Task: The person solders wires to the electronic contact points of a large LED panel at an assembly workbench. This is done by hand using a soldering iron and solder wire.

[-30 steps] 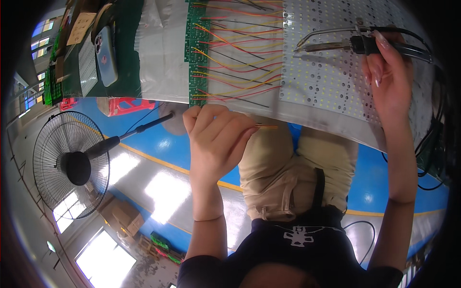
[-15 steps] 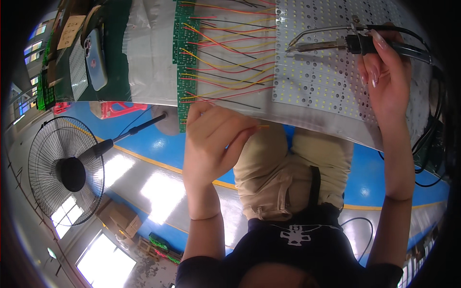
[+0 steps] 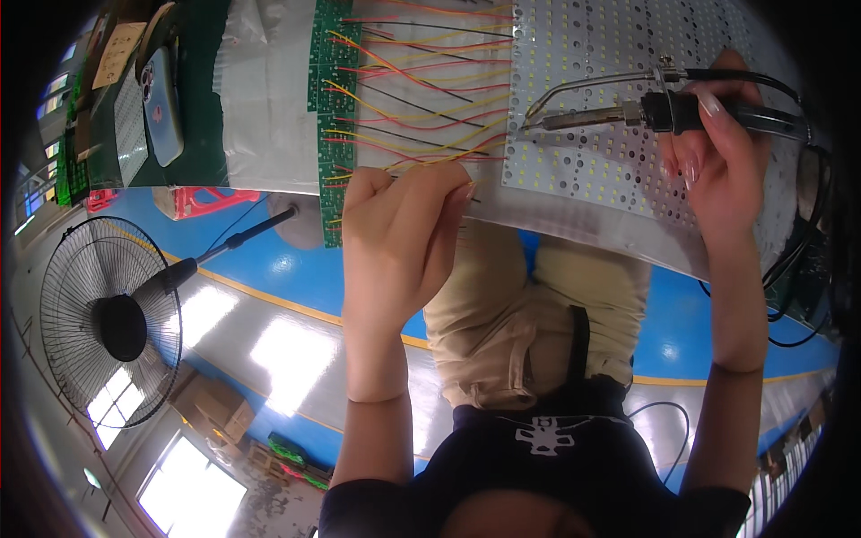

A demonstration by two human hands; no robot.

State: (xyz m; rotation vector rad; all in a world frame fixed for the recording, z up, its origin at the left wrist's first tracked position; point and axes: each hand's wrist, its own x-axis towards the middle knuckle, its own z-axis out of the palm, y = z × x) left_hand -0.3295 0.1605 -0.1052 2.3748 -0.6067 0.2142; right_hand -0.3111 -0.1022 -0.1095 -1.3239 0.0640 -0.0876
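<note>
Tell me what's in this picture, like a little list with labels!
left hand: left hand pinches thin wires at the table edge
right hand: right hand holds a soldering iron
wires: red, yellow and black wires run from a green circuit board to a white panel of tiny lights
nearby: phone on the table, standing fan on the floor

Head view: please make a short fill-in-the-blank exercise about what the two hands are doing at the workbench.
1. The right hand holds a ____ over the white LED panel.
2. The left hand pinches thin wires near the ____ circuit board.
3. A phone lies on the bench to the person's ____.
4. A standing ____ is on the floor at the left.

Missing words: soldering iron; green; left; fan
</note>
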